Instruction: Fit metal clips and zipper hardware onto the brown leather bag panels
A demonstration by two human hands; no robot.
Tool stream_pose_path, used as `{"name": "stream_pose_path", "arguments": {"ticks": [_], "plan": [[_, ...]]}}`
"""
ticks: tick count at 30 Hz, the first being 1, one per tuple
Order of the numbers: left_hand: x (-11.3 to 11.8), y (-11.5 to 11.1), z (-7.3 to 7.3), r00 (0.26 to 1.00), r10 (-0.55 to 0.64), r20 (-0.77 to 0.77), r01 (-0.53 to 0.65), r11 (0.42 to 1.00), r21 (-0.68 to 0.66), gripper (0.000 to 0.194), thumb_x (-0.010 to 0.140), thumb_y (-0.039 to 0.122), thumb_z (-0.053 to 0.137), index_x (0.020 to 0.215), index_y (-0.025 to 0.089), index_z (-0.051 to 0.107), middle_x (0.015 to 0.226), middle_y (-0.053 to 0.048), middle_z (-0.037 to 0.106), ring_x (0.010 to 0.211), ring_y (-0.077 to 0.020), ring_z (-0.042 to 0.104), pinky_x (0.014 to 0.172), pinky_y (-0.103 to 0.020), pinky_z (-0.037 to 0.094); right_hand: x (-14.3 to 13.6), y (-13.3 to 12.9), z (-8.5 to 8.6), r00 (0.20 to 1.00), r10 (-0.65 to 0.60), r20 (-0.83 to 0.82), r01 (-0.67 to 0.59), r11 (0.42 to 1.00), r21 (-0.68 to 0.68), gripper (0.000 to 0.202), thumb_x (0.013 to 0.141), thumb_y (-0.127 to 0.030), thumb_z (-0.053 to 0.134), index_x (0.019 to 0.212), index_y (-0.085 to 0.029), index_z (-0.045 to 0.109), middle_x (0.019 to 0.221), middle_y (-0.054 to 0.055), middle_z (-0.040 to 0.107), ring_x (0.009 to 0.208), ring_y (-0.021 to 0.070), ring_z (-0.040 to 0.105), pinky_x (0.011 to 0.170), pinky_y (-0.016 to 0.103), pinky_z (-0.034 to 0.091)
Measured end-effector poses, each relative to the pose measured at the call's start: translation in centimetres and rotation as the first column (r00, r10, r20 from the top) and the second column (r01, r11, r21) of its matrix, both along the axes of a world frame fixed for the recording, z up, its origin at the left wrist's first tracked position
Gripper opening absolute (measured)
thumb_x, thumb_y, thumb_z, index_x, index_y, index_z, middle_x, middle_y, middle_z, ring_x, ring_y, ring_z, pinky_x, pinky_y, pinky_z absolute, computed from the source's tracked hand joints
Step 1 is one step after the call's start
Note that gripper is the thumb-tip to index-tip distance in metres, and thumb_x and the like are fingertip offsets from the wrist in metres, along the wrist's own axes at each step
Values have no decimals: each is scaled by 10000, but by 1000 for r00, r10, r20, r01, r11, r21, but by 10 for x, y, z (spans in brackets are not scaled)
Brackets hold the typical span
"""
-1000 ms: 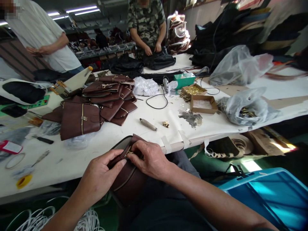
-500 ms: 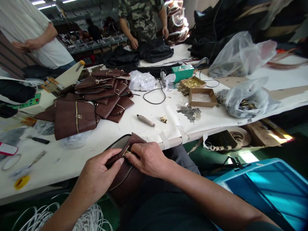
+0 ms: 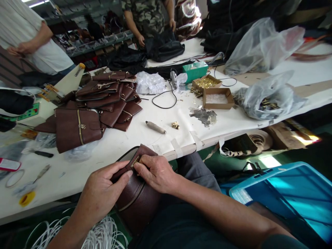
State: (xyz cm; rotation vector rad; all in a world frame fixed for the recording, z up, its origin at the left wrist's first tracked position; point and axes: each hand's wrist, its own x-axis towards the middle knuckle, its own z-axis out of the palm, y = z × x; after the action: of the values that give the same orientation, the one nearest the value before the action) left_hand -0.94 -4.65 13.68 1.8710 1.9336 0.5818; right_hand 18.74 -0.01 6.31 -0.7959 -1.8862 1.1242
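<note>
One brown bag [image 3: 137, 204] was at the table's [image 3: 70, 176] near side, its long way running far to near. The left hand [image 3: 100, 188] pinched its far end; the right hand [image 3: 158, 174], nearer the gold bit [image 3: 134, 163], gripped it from the right.

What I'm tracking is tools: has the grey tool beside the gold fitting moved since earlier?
No; relative to the taped table edge, the grey tool hasn't shifted.

Bag-making workshop, by the look of it. Brown zippered pieces [image 3: 111, 95] heaped on white tabletop [image 3: 83, 174]; brown bag [image 3: 138, 207] held at near edge. Gold fittings [image 3: 206, 82] boxed, metal plates [image 3: 204, 116] loose. Far end: black bags [image 3: 166, 47], co-worker [image 3: 145, 15] standing.
</note>
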Motion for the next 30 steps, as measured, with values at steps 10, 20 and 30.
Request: {"name": "stream_pose_path", "arguments": {"ticks": [10, 20, 30], "plan": [[3, -2, -3, 998, -18, 59, 15, 998, 53, 322, 896, 406, 711, 1143, 248, 845, 1070, -16, 859, 957, -241, 807, 931, -328, 643, -6, -3, 0, 993, -18, -118, -1, 988, -156, 370, 1093, -366, 534, 773, -189, 588, 767, -16, 639, 682, 108, 571, 666, 246, 404], [5, -16, 28, 989, -126, -82, 142, 963, 228, 233, 976, 187, 634, 1122, 234, 809, 942, -48, 809, 849, -201, 763, 820, -292, 625, -28, 3, 10, 932, -141, -334, -45, 869, -493, 392, 823, -585, 845, 851, -214, 720, 823, 42, 715, 776, 213, 636, 712, 309, 512], [-8, -70, 58, 853, 77, -516, 21, 983, 181, 568, 965, 247, 626, 1514, 155, 512, 1298, -179, 654, 1093, -310, 714, 868, -447, 653, -93, -24, 40, 793, -23, -609, -390, 748, -537, 397, 841, -499, 849, 1130, -251, 738, 1098, 74, 741, 1054, 276, 679, 945, 386, 551]]}}
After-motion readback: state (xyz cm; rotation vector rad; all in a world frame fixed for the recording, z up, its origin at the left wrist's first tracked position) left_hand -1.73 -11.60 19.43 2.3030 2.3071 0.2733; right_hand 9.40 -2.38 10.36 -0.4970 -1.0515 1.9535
